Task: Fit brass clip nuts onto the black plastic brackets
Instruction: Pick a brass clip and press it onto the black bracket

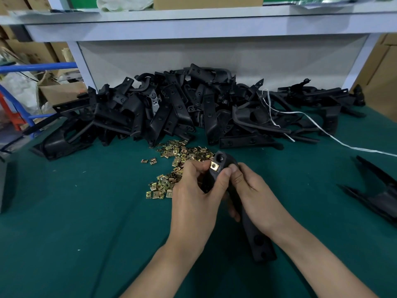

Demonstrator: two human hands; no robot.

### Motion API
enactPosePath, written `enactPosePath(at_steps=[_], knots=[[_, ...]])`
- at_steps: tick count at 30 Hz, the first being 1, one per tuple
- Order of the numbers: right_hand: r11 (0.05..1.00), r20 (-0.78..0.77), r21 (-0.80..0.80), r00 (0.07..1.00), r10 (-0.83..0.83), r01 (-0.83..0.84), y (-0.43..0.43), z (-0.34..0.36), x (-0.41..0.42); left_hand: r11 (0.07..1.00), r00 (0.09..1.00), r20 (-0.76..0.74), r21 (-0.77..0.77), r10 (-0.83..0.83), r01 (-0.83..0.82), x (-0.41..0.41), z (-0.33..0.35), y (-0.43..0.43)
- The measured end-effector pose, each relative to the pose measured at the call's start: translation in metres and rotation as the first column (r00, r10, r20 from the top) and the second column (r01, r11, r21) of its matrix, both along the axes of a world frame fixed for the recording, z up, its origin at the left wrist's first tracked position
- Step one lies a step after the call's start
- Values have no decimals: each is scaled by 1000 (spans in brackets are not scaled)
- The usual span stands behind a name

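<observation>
Centre of the frame, both hands on one black bracket [249, 222], its top end raised over the green tabletop [86, 211]. Left hand [193, 196]: grip closed, thumb and fingers pinching a brass clip nut [214, 166] that sits on the bracket's edge beside a hole. Right hand [260, 196]: grip wrapped round the bracket's middle, thumb up by the nut. The risk, I'd say: the nut looks only part-way on, so a skewed push could cock it, miss the hole, or spring it off into the loose heap of clip nuts [169, 181] just left of the hands. A slipping thumb could catch a sharp brass edge too.
</observation>
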State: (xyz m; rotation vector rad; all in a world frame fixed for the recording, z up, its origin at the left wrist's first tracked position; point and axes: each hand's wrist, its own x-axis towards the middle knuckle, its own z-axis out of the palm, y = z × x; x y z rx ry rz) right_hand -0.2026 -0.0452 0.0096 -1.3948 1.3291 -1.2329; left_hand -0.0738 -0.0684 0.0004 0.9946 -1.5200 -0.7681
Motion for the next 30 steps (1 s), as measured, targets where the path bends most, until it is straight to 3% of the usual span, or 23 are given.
enactPosePath(at_steps=[20, 25, 30], knots=[[1000, 3, -2, 1000, 20, -20, -1, -1, 0, 996, 994, 100, -75, -35, 43, 8, 2, -6], [996, 149, -90, 989, -13, 27, 3, -1, 2, 987, 985, -70, -46, -155, 152, 0, 7, 1], [990, 327, -127, 945, -14, 59, 3, -5, 9, 982, 983, -42, -71, -176, 173, 10, 9, -4]])
